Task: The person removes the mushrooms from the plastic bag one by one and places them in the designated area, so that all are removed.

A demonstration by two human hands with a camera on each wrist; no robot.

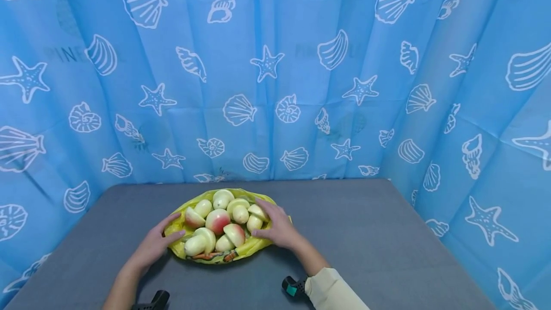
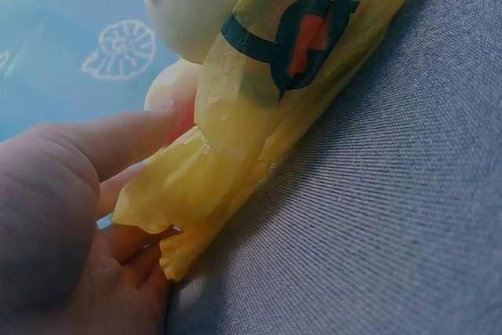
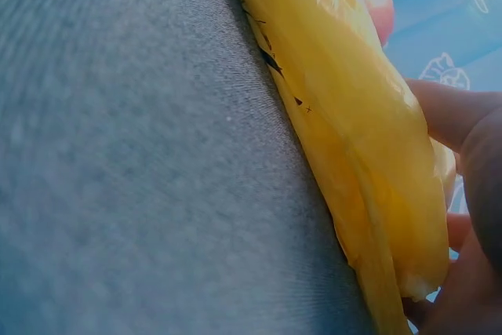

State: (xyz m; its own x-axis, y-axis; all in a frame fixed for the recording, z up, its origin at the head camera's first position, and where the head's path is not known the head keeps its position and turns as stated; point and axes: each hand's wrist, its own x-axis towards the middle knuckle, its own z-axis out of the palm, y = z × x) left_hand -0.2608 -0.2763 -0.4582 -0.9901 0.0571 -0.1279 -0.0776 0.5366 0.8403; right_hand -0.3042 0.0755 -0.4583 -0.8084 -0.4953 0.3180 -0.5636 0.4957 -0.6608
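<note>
A yellow plastic bag sits on the table with its mouth spread wide. Several pale mushroom-shaped pieces fill it, some with red-blushed caps. My left hand rests at the bag's left rim, thumb and fingers spread and reaching over the edge. In the left wrist view, the bag's crumpled yellow edge lies beside the thumb and fingers. Across the bag, my right hand spreads its thumb and fingers over the right rim. The right wrist view shows the bag's yellow side against that hand, whose fingers are partly hidden.
The grey cloth-covered table extends on both sides of the bag. A blue curtain with white shells and starfish hangs behind it and along the sides. Black wrist-worn devices show near the table's front.
</note>
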